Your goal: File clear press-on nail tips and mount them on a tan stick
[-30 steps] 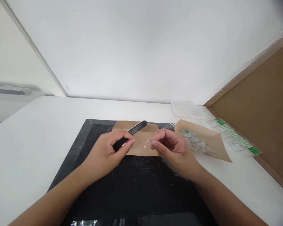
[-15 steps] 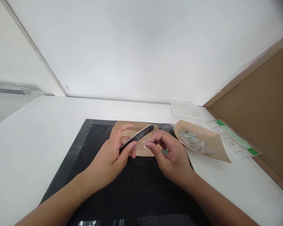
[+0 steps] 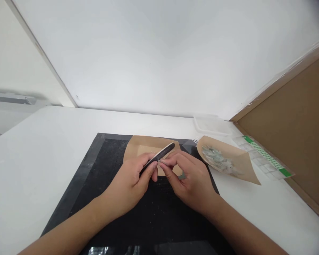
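My left hand is closed around a black nail file with a pale edge, which slants up to the right. The thumb presses on its lower part. Beside it, my right hand pinches a tiny pale piece between thumb and forefinger. That piece sits at or very near the file's face; its shape is mostly hidden by the fingertips. Behind and beneath both hands lies a brown paper tray, partly covered by them. Its contents are mostly hidden.
A black mat lies under the hands on the white table. To the right, another brown paper tray holds many translucent pieces. Past it are a clear sheet with a green label strip and a clear plastic lid or box.
My hands have come closer together, with the pinched piece brought to the file. My left fingers, spread earlier, have folded in around the file.
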Motion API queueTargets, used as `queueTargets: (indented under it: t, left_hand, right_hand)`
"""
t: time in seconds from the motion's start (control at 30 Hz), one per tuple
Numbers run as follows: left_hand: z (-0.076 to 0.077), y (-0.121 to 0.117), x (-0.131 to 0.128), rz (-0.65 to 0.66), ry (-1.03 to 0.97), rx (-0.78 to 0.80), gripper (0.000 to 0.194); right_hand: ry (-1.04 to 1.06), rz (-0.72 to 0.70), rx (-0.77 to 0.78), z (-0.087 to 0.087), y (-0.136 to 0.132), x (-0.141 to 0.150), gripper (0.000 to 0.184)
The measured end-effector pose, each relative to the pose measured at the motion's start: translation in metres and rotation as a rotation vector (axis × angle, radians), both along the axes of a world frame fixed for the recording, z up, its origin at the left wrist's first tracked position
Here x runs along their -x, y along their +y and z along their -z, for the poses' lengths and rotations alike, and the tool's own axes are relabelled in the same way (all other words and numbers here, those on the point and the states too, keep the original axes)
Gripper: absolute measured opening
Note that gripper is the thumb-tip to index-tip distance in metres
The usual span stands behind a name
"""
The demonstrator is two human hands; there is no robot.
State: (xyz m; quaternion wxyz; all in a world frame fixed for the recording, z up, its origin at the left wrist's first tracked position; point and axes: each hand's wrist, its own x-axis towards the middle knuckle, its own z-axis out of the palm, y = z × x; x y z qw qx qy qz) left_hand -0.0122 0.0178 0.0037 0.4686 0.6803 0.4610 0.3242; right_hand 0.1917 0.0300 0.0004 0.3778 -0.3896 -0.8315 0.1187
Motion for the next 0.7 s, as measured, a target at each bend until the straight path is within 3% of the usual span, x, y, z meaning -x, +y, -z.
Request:
queueTargets:
  t: [0.17, 0.4, 0.7]
  left_hand:
    - [0.0024, -0.0015, -0.0012, -0.011, -0.028, 0.010, 0.039]
    - [0.0007, -0.0043, -0.0016, -0.019, -0.027, 0.005, 0.040]
    - [-0.0015, -0.0077, -0.0055, -0.013, -0.004, -0.058, 0.042]
  right_hand:
    - [-0.075, 0.025, -0.145, 0.0056, -0.0010, 0.0023, 0.011]
    - [0.044, 0.008, -0.046, 0.0054, -0.0014, 0.0032, 0.013]
    - [0.108, 0.144, -0.122, 0.0004, -0.0006, 0.0057, 0.017]
